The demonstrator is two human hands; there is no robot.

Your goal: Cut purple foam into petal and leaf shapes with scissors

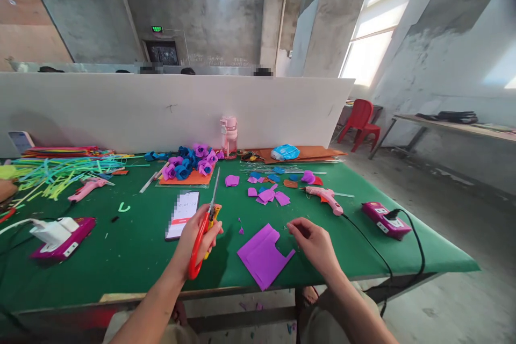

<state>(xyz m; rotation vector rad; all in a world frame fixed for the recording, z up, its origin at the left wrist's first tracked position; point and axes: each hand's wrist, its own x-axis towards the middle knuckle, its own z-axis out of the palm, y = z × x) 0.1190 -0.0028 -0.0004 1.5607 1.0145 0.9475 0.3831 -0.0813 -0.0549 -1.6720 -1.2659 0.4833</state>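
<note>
My left hand [197, 236] is closed around scissors [197, 250] with red handles, blades pointing up, and a yellow-handled tool [213, 226] beside them. A purple sheet [265, 258] with a notch cut from its upper right edge lies flat between my hands. My right hand [312, 239] hovers just right of the sheet, thumb and fingertips pinched together; whatever they hold, if anything, is too small to name. Purple petal pieces [268, 195] lie farther back. A phone [183, 215] lies left of the scissors.
Paper roses [183, 171], a pink bottle [229, 137] and a blue packet [285, 152] stand along the white divider [181, 110]. A pink glue gun [326, 197] and a corded power strip [385, 220] are at right. Colored strips [76, 169], another glue gun [87, 189] and a person's hand [7, 191] are left.
</note>
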